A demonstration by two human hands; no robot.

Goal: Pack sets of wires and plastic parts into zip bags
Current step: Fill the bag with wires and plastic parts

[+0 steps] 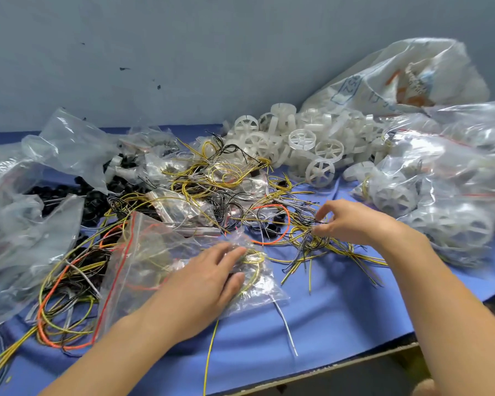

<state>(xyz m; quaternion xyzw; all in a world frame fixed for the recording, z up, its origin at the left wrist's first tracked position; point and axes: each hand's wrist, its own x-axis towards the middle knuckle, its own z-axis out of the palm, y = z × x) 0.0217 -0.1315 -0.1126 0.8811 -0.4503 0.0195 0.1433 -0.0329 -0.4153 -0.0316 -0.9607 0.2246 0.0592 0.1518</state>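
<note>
Left hand flat on zip bag; right hand picking at wire tangle.
Left grip open: fingers straight, pressing the clear, red-sealed zip bag onto the blue desk; yellow wire coils visible inside the bag under the fingertips. Right grip closed on strands: thumb and curled forefinger pinch yellow and black wires at the tangle, just right of the bag. White plastic wheels heaped behind the tangle. Filled bags of wheels to the right. Black parts at left, among crumpled empty bags.
</note>
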